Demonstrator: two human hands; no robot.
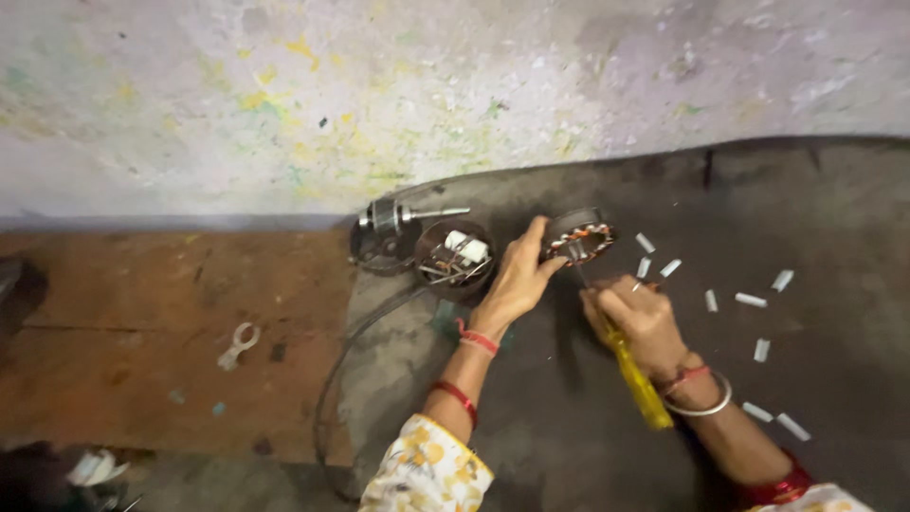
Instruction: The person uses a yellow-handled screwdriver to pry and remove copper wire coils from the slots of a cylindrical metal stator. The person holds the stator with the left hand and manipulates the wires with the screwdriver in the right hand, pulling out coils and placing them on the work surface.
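Note:
My left hand (519, 275) grips the edge of a round motor stator (580, 239) with copper windings, tilted up on a dark mat (815, 228). My right hand (640, 320) is closed around a yellow-handled screwdriver (641, 381); its thin shaft points up toward the stator's lower edge. Both wrists wear red thread and bangles.
A round dark bowl (457, 256) holding white pieces and metal bits sits left of the stator. Beside it lies a motor rotor with a shaft (391, 226). Several small white paper slips (751, 300) are scattered on the mat at right. A metal clip (239, 343) lies on the brown floor.

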